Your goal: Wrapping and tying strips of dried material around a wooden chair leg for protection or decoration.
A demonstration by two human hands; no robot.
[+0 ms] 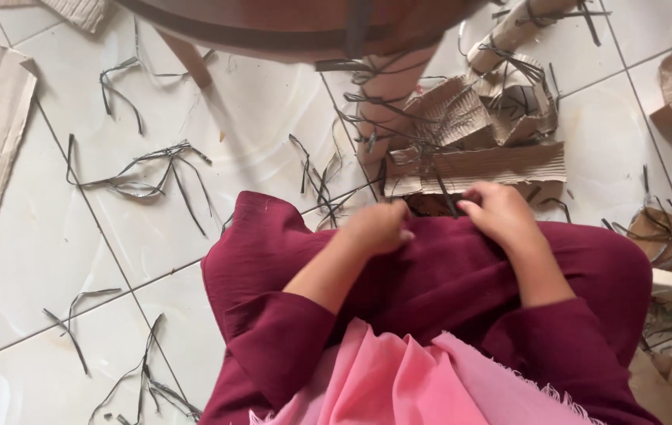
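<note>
Corrugated cardboard (477, 161), torn, ridged, strewn with dark strips, both hands' grip curled, contents unclear

Corrugated cardboard sheet (501, 164): tan, torn and ragged-edged, lying flat on the white floor tiles just beyond the person's knees, right of centre, its ribbed face up. Crumpled cardboard scraps (462, 110) are heaped on its far side. A thin dark strip (444, 191) crosses its near edge, rising between the two hands.
</note>
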